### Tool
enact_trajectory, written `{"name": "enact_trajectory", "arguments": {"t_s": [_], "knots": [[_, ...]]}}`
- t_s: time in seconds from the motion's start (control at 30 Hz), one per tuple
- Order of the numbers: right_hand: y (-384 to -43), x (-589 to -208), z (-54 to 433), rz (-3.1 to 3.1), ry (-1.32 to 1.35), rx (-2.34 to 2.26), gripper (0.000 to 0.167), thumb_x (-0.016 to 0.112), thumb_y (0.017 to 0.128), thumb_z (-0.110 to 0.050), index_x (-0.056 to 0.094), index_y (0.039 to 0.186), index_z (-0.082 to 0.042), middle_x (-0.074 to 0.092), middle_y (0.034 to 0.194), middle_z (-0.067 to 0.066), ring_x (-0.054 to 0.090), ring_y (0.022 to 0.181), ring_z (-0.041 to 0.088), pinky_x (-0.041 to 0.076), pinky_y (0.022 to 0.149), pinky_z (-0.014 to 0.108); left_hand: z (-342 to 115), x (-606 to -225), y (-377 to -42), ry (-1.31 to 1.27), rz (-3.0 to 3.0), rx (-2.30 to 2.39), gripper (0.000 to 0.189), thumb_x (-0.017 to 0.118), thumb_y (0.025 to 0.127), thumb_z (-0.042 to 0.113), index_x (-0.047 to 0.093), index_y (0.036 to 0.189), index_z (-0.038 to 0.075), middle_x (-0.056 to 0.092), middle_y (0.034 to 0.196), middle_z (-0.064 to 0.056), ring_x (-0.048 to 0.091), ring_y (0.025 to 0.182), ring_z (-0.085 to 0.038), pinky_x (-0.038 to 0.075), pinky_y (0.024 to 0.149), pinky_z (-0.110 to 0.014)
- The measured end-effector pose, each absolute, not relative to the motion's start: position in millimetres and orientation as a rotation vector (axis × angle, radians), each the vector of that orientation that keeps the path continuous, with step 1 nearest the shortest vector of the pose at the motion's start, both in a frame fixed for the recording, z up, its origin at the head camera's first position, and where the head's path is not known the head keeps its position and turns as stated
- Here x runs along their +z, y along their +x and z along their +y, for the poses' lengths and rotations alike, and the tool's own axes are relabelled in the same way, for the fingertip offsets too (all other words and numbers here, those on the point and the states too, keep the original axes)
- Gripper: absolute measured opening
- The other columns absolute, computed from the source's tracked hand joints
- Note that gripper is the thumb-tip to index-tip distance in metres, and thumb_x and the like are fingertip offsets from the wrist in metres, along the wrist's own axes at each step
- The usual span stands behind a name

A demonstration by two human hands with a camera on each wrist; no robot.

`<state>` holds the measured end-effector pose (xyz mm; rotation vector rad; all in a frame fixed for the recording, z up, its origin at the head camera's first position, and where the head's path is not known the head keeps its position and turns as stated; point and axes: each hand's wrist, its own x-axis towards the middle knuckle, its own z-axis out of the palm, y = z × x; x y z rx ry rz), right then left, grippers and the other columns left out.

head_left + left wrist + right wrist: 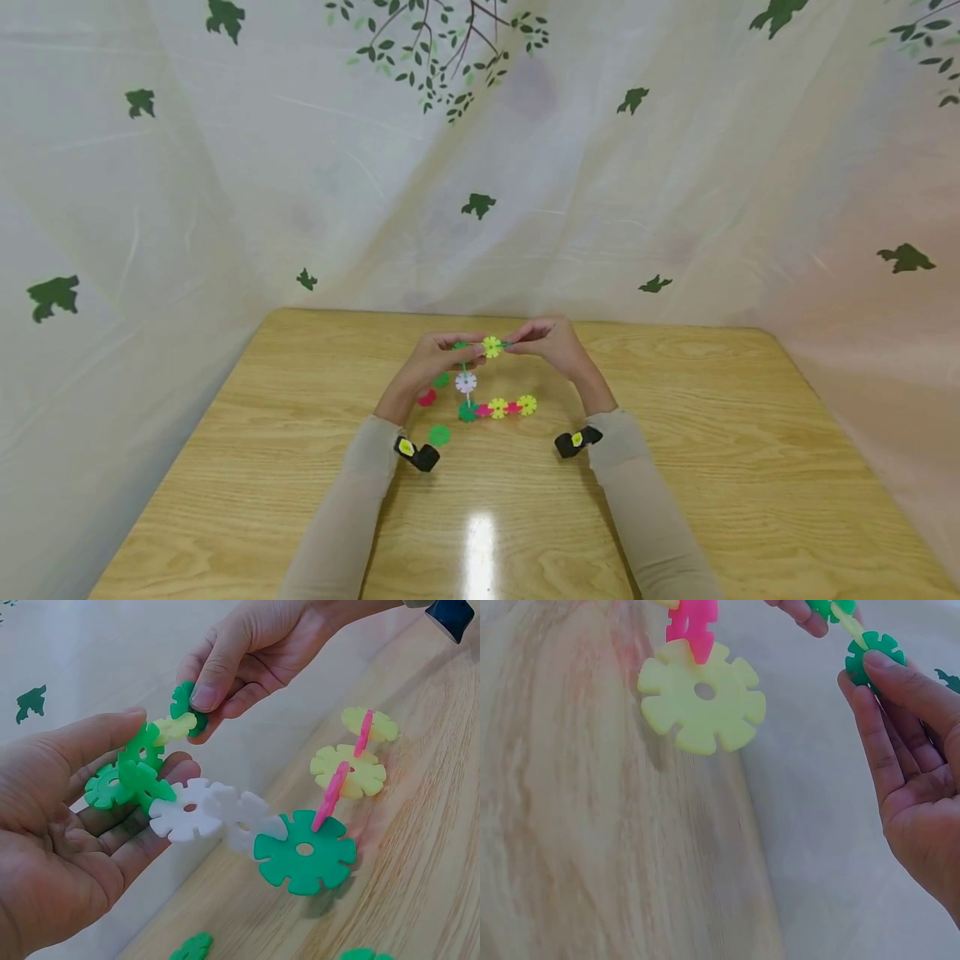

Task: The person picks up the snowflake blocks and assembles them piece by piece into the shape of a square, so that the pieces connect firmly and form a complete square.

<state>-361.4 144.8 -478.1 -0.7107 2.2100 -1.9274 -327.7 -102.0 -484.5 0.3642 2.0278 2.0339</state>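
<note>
A chain of slotted plastic snowflake discs spans both hands and bends down to the table. My left hand (429, 362) holds its light green discs (142, 780) between thumb and fingers. Between finger and thumb, my right hand (557, 343) pinches a dark green disc (862, 664), which meets the edge of a yellow disc (492, 347). From the left hand's end, white discs (184, 810) lead down to a larger-looking dark green disc (300, 866). Pink discs (331, 796) and yellow discs (349, 771) alternate from there along the table, ending in a yellow disc (705, 697).
Loose on the wooden table (720, 467) lie a green disc (439, 435) near the left wrist, plus a red disc (427, 397) and another green disc (442, 380) beside the left hand. A patterned curtain (570, 250) hangs behind the table's back edge.
</note>
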Motion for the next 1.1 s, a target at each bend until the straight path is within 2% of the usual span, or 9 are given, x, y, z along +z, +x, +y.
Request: {"name": "enact_trajectory", "arguments": {"t_s": [0.13,0.3,0.43,0.53,0.63,0.73,0.97,1.1], "knots": [[-360,-478,143,2.197,-0.718,-1.926,0.014,0.077,0.086,0.006,0.073,0.097,0.012,0.079,0.088,-0.002,0.076,0.085,0.014,0.062,0.083,0.029,-104,-487,-330,0.342,2.034,2.019,0.033,0.068,0.099,0.013,0.068,0.130,0.002,0.079,0.104,-0.007,0.075,0.091,-0.011,0.055,0.101,-0.051],[-360,-478,142,2.187,-0.724,-1.925,0.017,0.076,0.087,0.004,0.071,0.101,0.013,0.079,0.091,-0.001,0.075,0.086,0.013,0.062,0.084,0.029,-105,-488,-331,0.329,2.056,1.998,0.033,0.069,0.098,0.015,0.069,0.129,0.004,0.078,0.107,-0.011,0.074,0.095,-0.015,0.058,0.097,-0.045],[-360,-476,141,2.203,-0.702,-1.911,0.021,0.076,0.089,0.001,0.071,0.105,0.012,0.079,0.099,0.006,0.075,0.089,0.012,0.061,0.086,0.029,-106,-488,-332,0.328,2.064,1.993,0.034,0.071,0.097,0.017,0.069,0.129,0.005,0.077,0.107,-0.011,0.072,0.104,-0.031,0.059,0.096,-0.043],[-361,-474,141,2.217,-0.703,-1.897,0.023,0.075,0.090,0.001,0.069,0.108,0.013,0.076,0.107,0.019,0.074,0.091,0.011,0.060,0.088,0.029,-107,-488,-332,0.319,2.066,1.990,0.034,0.071,0.097,0.017,0.069,0.129,0.005,0.077,0.105,-0.011,0.068,0.111,-0.041,0.059,0.095,-0.041],[-362,-470,141,2.247,-0.709,-1.866,0.023,0.074,0.091,0.000,0.070,0.110,0.012,0.073,0.112,0.026,0.073,0.091,0.009,0.060,0.087,0.027,-108,-487,-332,0.304,2.078,1.985,0.034,0.072,0.097,0.017,0.069,0.129,0.005,0.076,0.103,-0.008,0.067,0.113,-0.042,0.059,0.093,-0.037],[-361,-466,142,2.300,-0.713,-1.822,0.021,0.074,0.091,-0.002,0.072,0.109,0.008,0.073,0.111,0.027,0.072,0.090,0.009,0.060,0.084,0.025,-108,-486,-331,0.298,2.108,1.966,0.037,0.074,0.095,0.019,0.069,0.129,0.008,0.075,0.103,-0.005,0.067,0.113,-0.041,0.059,0.091,-0.035],[-353,-456,138,2.525,-0.768,-1.668,0.025,0.077,0.091,-0.009,0.073,0.113,0.002,0.072,0.113,0.025,0.070,0.094,0.017,0.059,0.081,0.025,-109,-484,-330,0.325,2.152,1.941,0.038,0.076,0.094,0.018,0.069,0.129,0.009,0.072,0.115,-0.017,0.064,0.114,-0.047,0.059,0.090,-0.042],[-344,-450,134,2.594,-0.785,-1.625,0.023,0.079,0.090,-0.011,0.074,0.111,-0.003,0.073,0.110,0.021,0.069,0.093,0.020,0.058,0.078,0.027,-108,-484,-329,0.358,2.176,1.940,0.039,0.075,0.094,0.015,0.067,0.131,0.007,0.069,0.120,-0.024,0.065,0.111,-0.047,0.059,0.087,-0.039]]}}
